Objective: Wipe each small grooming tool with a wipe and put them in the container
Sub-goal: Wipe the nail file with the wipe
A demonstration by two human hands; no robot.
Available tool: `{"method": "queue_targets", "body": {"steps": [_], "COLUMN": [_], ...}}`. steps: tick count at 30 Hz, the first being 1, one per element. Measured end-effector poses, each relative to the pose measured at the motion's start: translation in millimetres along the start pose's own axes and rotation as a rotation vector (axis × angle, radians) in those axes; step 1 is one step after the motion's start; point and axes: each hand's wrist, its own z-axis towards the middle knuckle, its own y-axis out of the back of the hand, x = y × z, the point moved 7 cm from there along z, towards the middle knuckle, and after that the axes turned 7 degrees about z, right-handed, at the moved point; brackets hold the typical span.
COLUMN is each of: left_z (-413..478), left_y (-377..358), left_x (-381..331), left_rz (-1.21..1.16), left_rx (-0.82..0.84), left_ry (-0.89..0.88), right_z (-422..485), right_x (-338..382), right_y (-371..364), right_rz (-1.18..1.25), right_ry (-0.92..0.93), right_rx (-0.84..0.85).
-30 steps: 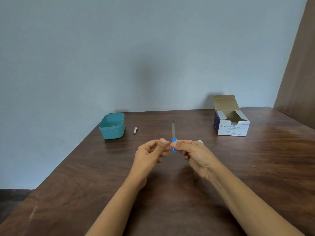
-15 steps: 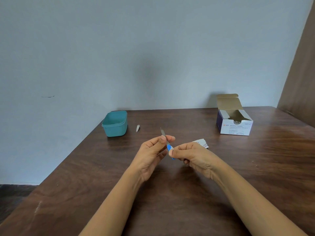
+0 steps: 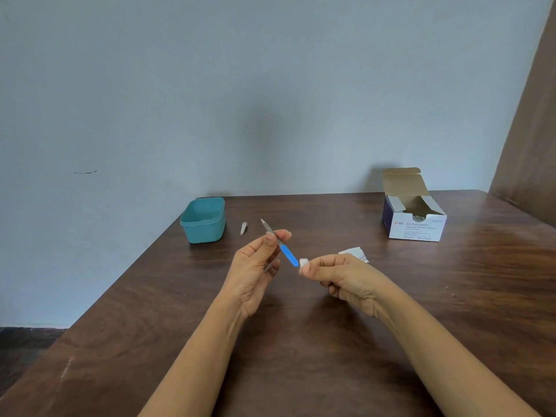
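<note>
Lettering appears on one item only: the white and purple carton [image 3: 414, 228] at 2 o'clock from the hands reads "BD Alcohol Swabs". The line beneath seems to say isopropyl alcohol 70%, and the smaller print below that is too fine to read. Its lid flap stands open; the contents are in shadow and cannot be made out.

Left hand [image 3: 252, 275] pinches the nail file [image 3: 288, 256] between thumb and forefinger at the point where the metal blade meets the blue handle. The file is held in the air above the table [image 3: 301, 356], with its tip aimed toward 11 o'clock and its handle end toward 5 o'clock. Right hand [image 3: 340, 275] has its fingers curled and grips a small white wipe [image 3: 303, 262] at the fingertips. The wipe sits at the very end of the blue handle; whether it touches cannot be judged.

A torn wrapper [image 3: 356, 253] lies on the table at 1 o'clock from the right hand, partly hidden behind the knuckles; its dark markings are illegible. Both forearms are cut off by the bottom edge.

Teal container [image 3: 204, 221] stands open at 10 o'clock from the hands, near the far table edge. A nail clipper [image 3: 243, 228] lies just beside it at its 3 o'clock, apart from it.

Count: one carton, one container, one clipper, one file, one wipe, one wrapper, two hands.
</note>
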Motion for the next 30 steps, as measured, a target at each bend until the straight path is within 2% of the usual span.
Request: {"method": "queue_targets", "body": {"steps": [4, 10, 17, 21, 30], "left_z": [0.2, -1.7, -2.4, -3.3, -5.6], "left_y": [0.3, 0.4, 0.9, -0.8, -6.9], "left_x": [0.6, -0.8, -1.3, -1.3, 2.0], "left_rz": [-0.011, -0.002, 0.015, 0.008, 0.02], "left_rx": [-0.006, -0.028, -0.054, -0.043, 0.0], "left_ry": [0.004, 0.006, 0.008, 0.01, 0.003], "right_z": [-2.7, -7.8, -10.6, -11.2, -9.9], "right_x": [12.5, 20.8, 29.0, 30.8, 29.8], "right_y": [10.9, 4.8, 1.0, -0.3, 1.3], "right_rz": [0.106, 0.116, -0.024, -0.026, -0.13], "right_ry": [0.113, 0.173, 0.3, 0.359, 0.411], "right_rx": [-0.088, -0.066, -0.059, -0.069, -0.152]}}
